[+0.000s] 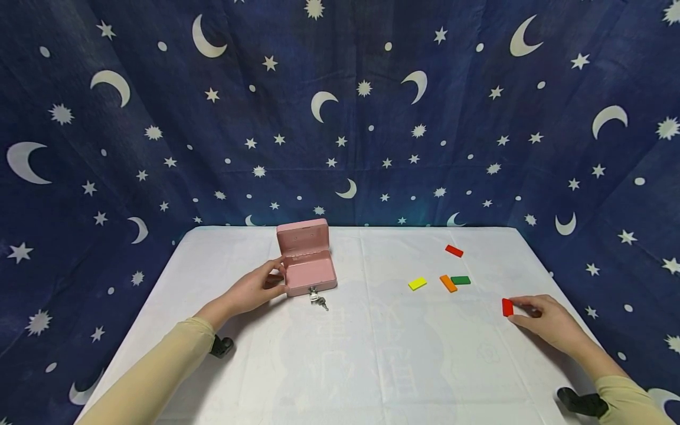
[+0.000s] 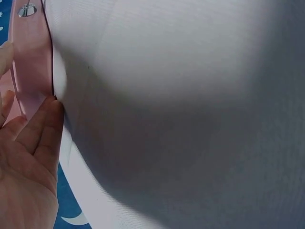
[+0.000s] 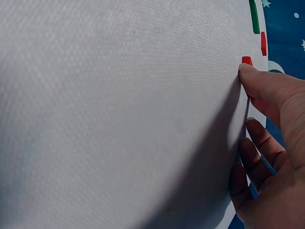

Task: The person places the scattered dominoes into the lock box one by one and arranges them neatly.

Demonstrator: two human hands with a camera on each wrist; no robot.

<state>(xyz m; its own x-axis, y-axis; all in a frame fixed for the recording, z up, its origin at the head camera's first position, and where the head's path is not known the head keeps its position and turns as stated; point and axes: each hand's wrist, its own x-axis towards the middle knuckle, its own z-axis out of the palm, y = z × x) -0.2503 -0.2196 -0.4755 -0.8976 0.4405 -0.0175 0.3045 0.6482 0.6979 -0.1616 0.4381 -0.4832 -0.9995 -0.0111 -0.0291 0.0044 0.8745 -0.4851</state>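
A pink metal cash box (image 1: 311, 273) stands with its lid up. My left hand (image 1: 261, 285) grips its left side, thumb at the front corner and fingers farther back; in the left wrist view my left hand (image 2: 29, 157) lies along the pink wall. A small padlock (image 1: 313, 294) with keys (image 1: 321, 303) hangs at the front of the box. Toward the table's right edge, my right hand (image 1: 552, 324) pinches a red domino-like block (image 1: 507, 307) between thumb and index finger. The right wrist view shows only part of this red block (image 3: 246, 60) past the thumb; the other fingers are loosely bent.
On the white-covered table (image 1: 372, 354) lie a yellow block (image 1: 417, 283), an orange block (image 1: 448, 283), a green block (image 1: 460, 280) and, farther back, another red block (image 1: 454, 251). A dark blue curtain (image 1: 372, 106) with moons and stars surrounds the table.
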